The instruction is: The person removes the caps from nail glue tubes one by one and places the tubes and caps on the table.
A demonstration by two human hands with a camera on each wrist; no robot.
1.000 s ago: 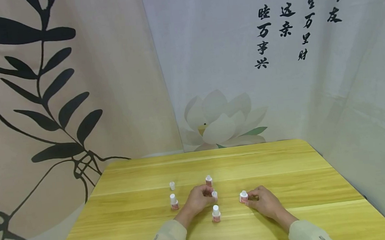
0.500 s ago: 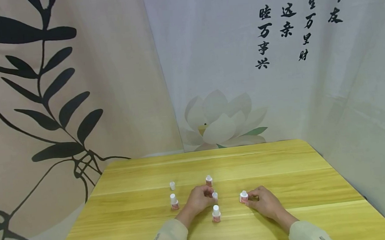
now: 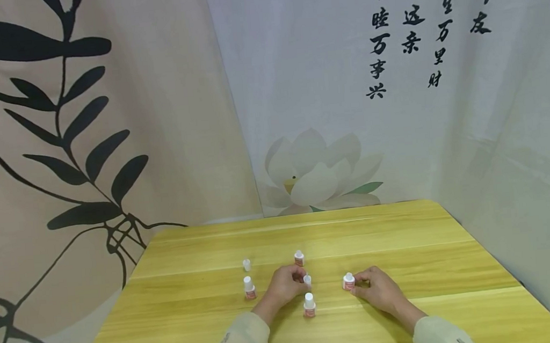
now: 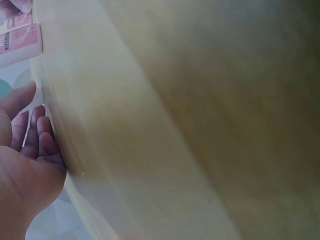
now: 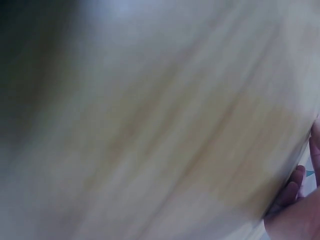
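Observation:
My left hand [image 3: 285,289] pinches a small white cap [image 3: 308,280] near the table's middle. To its right, my right hand [image 3: 380,291] holds a little white bottle [image 3: 349,282] with a pink label between thumb and fingers; a narrow white top shows on it. A similar bottle [image 3: 299,259] stands upright just beyond the left fingers. Nearer to me is a capped bottle [image 3: 309,306]. In the left wrist view the left hand [image 4: 30,165] shows at the left edge, below a pink-labelled bottle [image 4: 21,45]. Only part of the right hand [image 5: 297,210] enters the right wrist view.
Left of the left hand stands another capped bottle [image 3: 249,289], with a loose white cap [image 3: 247,265] behind it. All rest on a yellow wood-grain table [image 3: 204,252]. Printed cloth [image 3: 307,83] hangs behind the table and along its sides.

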